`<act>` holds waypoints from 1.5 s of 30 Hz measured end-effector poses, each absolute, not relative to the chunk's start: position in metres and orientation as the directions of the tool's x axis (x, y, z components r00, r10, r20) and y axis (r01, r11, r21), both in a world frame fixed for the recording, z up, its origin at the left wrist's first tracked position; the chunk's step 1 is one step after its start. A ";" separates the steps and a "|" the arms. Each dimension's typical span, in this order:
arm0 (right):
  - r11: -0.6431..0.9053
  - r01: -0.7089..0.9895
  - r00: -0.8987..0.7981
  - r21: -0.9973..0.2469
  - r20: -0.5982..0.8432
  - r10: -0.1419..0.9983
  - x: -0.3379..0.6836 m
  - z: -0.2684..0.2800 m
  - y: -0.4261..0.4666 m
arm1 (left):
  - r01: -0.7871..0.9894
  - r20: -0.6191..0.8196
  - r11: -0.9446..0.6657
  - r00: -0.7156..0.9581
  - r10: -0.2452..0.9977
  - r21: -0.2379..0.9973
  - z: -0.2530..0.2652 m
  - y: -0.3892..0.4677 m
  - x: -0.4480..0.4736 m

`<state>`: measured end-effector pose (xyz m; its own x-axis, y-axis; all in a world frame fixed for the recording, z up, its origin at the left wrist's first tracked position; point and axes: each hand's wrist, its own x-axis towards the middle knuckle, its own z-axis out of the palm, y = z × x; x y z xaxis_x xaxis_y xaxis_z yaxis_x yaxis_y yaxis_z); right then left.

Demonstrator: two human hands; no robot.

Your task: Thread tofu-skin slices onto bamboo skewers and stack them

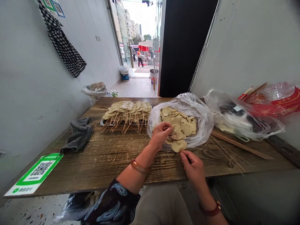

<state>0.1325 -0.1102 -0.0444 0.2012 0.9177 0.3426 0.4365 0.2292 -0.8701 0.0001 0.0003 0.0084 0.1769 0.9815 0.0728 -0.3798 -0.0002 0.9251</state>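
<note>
My left hand (161, 135) is closed, thumb and fingers pinching a thin beige slice (177, 132) over the open plastic bag (203, 126). My right hand (194, 167) pinches the lower end of a thin skewer, mostly hidden by its fingers and by the pale round slice (178, 146) threaded just above. Inside the bag lies a heap of loose, similar slices (185, 120). To the left, a stack of filled skewers (127, 112) rests on a tray, bare stick ends toward me. Bare wooden skewers (243, 145) lie right of the bag.
Everything stands on a dark wooden table (105, 168). A grey cloth (78, 134) and a green QR-code card (37, 172) lie at left. Another clear bag (243, 118) and a red package (278, 101) sit at right. People are outside beyond the doorway.
</note>
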 end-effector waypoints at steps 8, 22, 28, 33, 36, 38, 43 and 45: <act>0.198 0.395 0.180 -0.897 0.287 0.941 0.133 -0.045 -0.109 | -0.289 0.143 -0.098 0.139 0.980 0.952 0.006 0.004 -0.002; 0.112 0.248 0.262 -0.962 0.178 0.948 0.134 -0.049 -0.107 | -0.091 0.211 -0.191 0.336 0.918 0.977 0.003 0.002 0.000; 0.149 0.252 0.271 -0.956 0.217 0.938 0.134 -0.047 -0.111 | -0.315 -0.029 0.174 0.416 0.909 0.933 0.008 -0.007 0.002; 0.156 0.297 0.245 -0.942 0.233 0.941 0.133 -0.043 -0.112 | -0.319 -0.064 0.294 0.573 0.817 0.901 0.006 -0.011 0.003; 0.168 0.314 0.223 -0.935 0.244 0.944 0.134 -0.040 -0.111 | -0.345 -0.049 0.300 0.582 0.812 0.889 0.006 -0.011 0.002; 0.179 0.317 0.206 -0.931 0.252 0.946 0.134 -0.039 -0.111 | -0.377 -0.042 0.281 0.533 0.845 0.883 0.007 -0.010 0.001; 0.199 0.333 0.197 -0.922 0.274 0.941 0.134 -0.040 -0.111 | -0.415 -0.029 0.233 0.443 0.896 0.879 0.010 -0.006 -0.002; 0.208 0.341 0.202 -0.917 0.287 0.936 0.133 -0.041 -0.111 | -0.395 -0.027 0.225 0.448 0.894 0.891 0.011 -0.006 -0.002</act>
<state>0.1334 -0.1107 -0.0409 0.2024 0.9362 0.2874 0.3411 0.2077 -0.9168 -0.0020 -0.0064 0.0109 0.4480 0.8936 -0.0273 -0.3951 0.2253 0.8906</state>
